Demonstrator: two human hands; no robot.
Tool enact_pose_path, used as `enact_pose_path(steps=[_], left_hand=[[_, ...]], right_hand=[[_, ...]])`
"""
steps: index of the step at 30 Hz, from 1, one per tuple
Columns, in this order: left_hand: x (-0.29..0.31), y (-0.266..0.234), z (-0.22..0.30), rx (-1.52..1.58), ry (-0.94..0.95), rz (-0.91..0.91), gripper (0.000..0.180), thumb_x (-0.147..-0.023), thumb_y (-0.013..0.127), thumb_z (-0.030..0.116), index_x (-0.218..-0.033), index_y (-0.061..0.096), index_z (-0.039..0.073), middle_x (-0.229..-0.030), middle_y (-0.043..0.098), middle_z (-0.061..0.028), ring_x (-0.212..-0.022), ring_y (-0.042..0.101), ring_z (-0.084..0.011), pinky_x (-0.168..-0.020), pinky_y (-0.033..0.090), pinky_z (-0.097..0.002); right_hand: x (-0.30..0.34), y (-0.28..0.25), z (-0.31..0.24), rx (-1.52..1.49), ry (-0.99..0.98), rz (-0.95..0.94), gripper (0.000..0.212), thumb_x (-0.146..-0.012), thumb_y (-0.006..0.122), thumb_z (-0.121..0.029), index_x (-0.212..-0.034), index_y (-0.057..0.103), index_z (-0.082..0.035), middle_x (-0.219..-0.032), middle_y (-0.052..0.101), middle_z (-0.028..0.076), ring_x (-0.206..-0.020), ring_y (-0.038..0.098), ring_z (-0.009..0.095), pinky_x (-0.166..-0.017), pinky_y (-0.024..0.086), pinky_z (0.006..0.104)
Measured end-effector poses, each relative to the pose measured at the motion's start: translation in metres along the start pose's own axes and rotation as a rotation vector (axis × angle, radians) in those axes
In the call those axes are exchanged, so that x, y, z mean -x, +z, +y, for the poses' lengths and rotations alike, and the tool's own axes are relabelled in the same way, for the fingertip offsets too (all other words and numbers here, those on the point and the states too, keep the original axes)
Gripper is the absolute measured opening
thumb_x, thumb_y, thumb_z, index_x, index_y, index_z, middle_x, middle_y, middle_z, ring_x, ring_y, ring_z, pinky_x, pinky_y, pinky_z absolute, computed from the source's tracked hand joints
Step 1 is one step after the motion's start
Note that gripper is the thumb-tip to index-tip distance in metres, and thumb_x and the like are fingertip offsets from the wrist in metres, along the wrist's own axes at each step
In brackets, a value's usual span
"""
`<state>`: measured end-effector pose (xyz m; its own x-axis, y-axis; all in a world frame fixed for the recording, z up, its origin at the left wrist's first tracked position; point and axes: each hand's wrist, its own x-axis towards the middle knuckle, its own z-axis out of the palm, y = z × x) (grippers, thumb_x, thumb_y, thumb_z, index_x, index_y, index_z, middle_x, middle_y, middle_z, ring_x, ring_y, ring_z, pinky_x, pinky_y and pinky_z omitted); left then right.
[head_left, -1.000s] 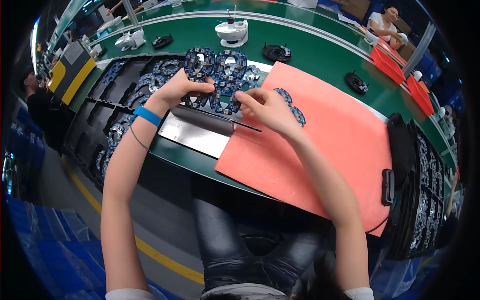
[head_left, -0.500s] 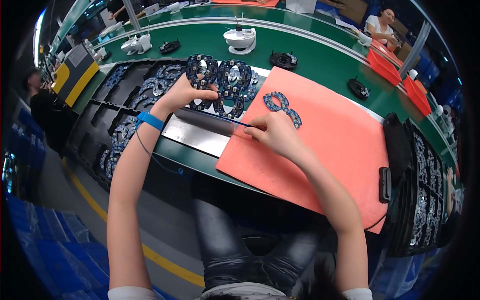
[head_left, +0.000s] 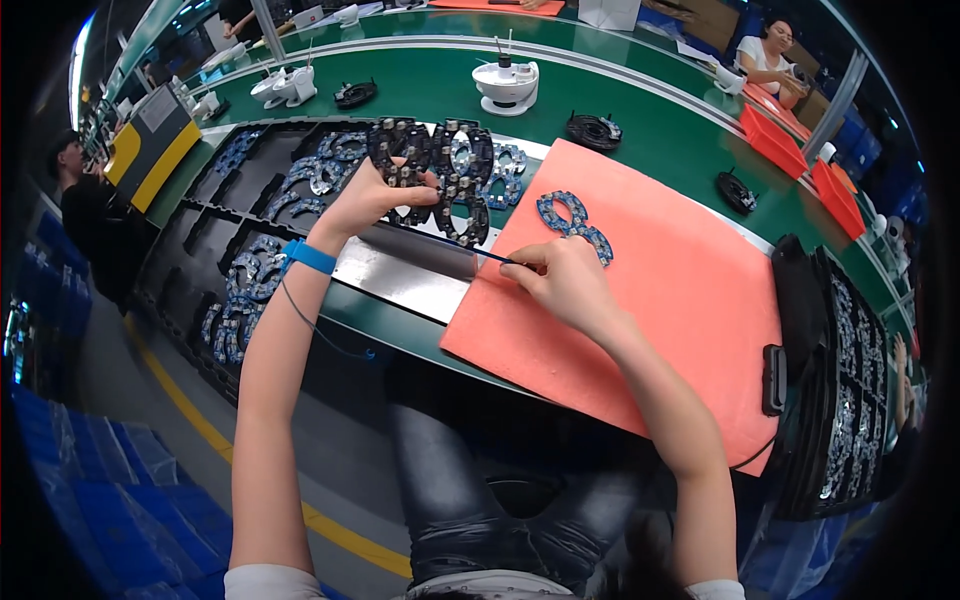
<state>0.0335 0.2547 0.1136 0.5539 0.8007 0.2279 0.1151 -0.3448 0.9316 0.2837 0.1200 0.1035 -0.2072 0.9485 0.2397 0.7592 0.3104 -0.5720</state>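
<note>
My left hand (head_left: 372,200) is closed on a panel of dark circuit boards (head_left: 462,185) with ring-shaped openings, thumb in front and fingers partly hidden behind it. The panel is held up over the metal plate (head_left: 395,285). In a pinch, my right hand (head_left: 570,282) holds a thin dark blue strip (head_left: 490,256), which runs toward the panel's lower edge. Whether the strip touches the panel I cannot tell. Just beyond my right hand, a blue figure-eight circuit board (head_left: 573,222) lies on the salmon-coloured mat (head_left: 650,320). More blue boards (head_left: 508,172) show behind the panel.
A black tray (head_left: 205,245) of curved blue boards stands at left, and stacked black trays (head_left: 840,390) at right. White devices (head_left: 505,85) and black round parts (head_left: 593,131) sit on the green bench. Red bins (head_left: 772,140) line the far right; a co-worker sits beyond.
The panel in my left hand has tilted and looks darker. My right hand keeps its pinch on the strip. The whole view has shifted slightly, moving the bench things a little to the right.
</note>
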Motion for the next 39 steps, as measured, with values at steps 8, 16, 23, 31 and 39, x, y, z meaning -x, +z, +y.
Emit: enact_pose_path(steps=[8,16,23,31,39], left_hand=[[-0.012,0.002,-0.005,0.127,0.023,0.258,0.016,-0.073,0.077,0.005,-0.086,0.068,0.003,-0.084,0.067,-0.0010,-0.076,0.062,-0.0100,-0.069,0.049,-0.0252],[0.056,-0.020,0.015,0.416,0.026,0.663,0.011,-0.084,0.070,0.010,-0.095,0.069,0.008,-0.087,0.065,0.0050,-0.070,0.055,-0.0016,-0.055,0.035,-0.0178],[0.122,0.035,0.025,0.666,-0.032,0.495,0.016,-0.091,0.057,0.002,-0.106,0.061,0.003,-0.103,0.065,-0.0060,-0.092,0.065,-0.0145,-0.077,0.055,-0.0268],[0.146,0.085,0.031,0.784,-0.166,0.732,0.016,-0.086,0.063,0.000,-0.101,0.059,0.003,-0.091,0.063,-0.0024,-0.077,0.064,-0.0099,-0.054,0.050,-0.0174],[0.198,0.072,0.019,0.790,-0.161,0.825,0.022,-0.087,0.061,-0.001,-0.108,0.057,0.003,-0.101,0.063,-0.0043,-0.087,0.066,-0.0143,-0.063,0.055,-0.0210]], right_hand=[[0.005,-0.040,0.006,-0.165,0.197,-0.142,0.016,-0.083,0.068,-0.016,-0.081,0.074,-0.002,-0.065,0.069,0.008,-0.059,0.065,0.012,-0.057,0.049,0.0265],[0.121,-0.093,-0.020,-0.207,0.102,-0.423,0.011,-0.079,0.073,-0.014,-0.082,0.074,-0.003,-0.062,0.068,0.007,-0.055,0.066,0.012,-0.054,0.050,0.0237],[0.197,-0.043,-0.043,0.282,0.066,-0.170,0.025,-0.082,0.070,-0.019,-0.101,0.068,-0.002,-0.077,0.066,0.011,-0.065,0.064,0.026,-0.059,0.051,0.0355],[0.120,-0.021,-0.020,0.264,-0.221,0.081,0.014,-0.081,0.067,-0.009,-0.093,0.065,-0.002,-0.091,0.064,0.009,-0.080,0.062,0.023,-0.064,0.050,0.0333],[0.124,-0.001,-0.019,0.111,-0.556,-0.083,0.008,-0.079,0.068,-0.012,-0.083,0.064,-0.007,-0.086,0.061,0.004,-0.076,0.059,0.019,-0.065,0.047,0.0317]])
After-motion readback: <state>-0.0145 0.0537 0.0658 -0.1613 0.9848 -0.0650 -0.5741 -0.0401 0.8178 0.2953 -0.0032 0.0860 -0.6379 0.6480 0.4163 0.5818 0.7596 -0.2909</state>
